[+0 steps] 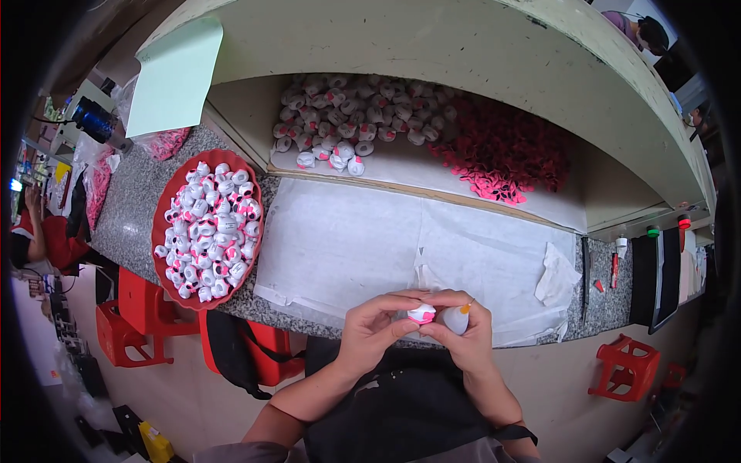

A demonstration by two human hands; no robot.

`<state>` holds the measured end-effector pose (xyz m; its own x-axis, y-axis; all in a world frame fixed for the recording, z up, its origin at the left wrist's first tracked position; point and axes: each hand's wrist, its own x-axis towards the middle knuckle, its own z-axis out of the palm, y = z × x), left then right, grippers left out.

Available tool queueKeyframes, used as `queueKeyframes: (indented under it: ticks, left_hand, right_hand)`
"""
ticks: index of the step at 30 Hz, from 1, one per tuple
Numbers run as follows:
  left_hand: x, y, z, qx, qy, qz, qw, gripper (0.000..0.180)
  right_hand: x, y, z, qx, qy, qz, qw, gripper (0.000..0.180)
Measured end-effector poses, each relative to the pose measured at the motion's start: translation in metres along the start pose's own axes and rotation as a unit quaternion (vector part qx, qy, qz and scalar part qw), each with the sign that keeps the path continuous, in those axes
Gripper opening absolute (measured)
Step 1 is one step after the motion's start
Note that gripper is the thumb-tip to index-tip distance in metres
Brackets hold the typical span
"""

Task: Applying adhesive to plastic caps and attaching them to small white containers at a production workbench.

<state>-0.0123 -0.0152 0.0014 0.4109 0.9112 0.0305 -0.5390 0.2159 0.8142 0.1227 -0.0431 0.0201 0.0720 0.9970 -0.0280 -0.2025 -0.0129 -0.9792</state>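
Observation:
Near the front edge of the paper-covered bench, my left hand (366, 330) pinches a small round white piece with pink patches (421, 313) between thumb and fingers. My right hand (472, 339) is closed around a small whitish squeeze bottle (453, 321) with an orange-yellow tip. Its thumb and forefinger also reach to the right side of the white piece, so the two hands almost meet. Part of the bottle is hidden by the fingers. The white paper (340, 231) under and beyond my hands is wrinkled and torn near its middle.
A red scalloped bowl (159, 255) heaped with white-and-pink pieces stands at the left. Under the shelf lie a pile of similar white pieces (340, 116) and loose pink parts (502, 154). Crumpled paper (557, 276) lies at the right. Red stools (627, 369) stand on the floor.

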Motion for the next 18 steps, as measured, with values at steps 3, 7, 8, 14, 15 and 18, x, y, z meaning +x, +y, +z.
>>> queueKeyframes:
  ticks: [3, 7, 8, 14, 15, 18]
  left_hand:
    - [0.0, -0.001, 0.0, 0.003, -0.008, -0.008, 1.0, 0.017]
    - [-0.004, -0.006, -0.001, -0.005, -0.011, 0.0, 1.0, 0.016]
    - [-0.005, -0.007, -0.001, -0.021, -0.028, 0.005, 0.999, 0.018]
    - [-0.006, -0.013, -0.002, -0.013, -0.043, 0.041, 0.998, 0.017]
    - [-0.007, -0.014, -0.002, -0.011, -0.038, 0.043, 0.998, 0.017]
    - [-0.007, -0.014, -0.003, -0.015, -0.042, 0.045, 0.998, 0.018]
  right_hand:
    - [-0.001, 0.001, -0.002, -0.029, 0.015, -0.026, 0.999, 0.024]
    - [-0.006, 0.003, -0.004, -0.04, 0.007, -0.067, 0.997, 0.023]
    - [-0.007, 0.004, -0.004, -0.046, 0.007, -0.089, 0.995, 0.023]
    - [-0.009, 0.006, -0.002, -0.074, 0.025, -0.139, 0.987, 0.023]
    - [-0.009, 0.006, -0.002, -0.073, 0.023, -0.139, 0.987, 0.023]
    - [-0.009, 0.006, -0.002, -0.08, 0.014, -0.147, 0.986, 0.023]
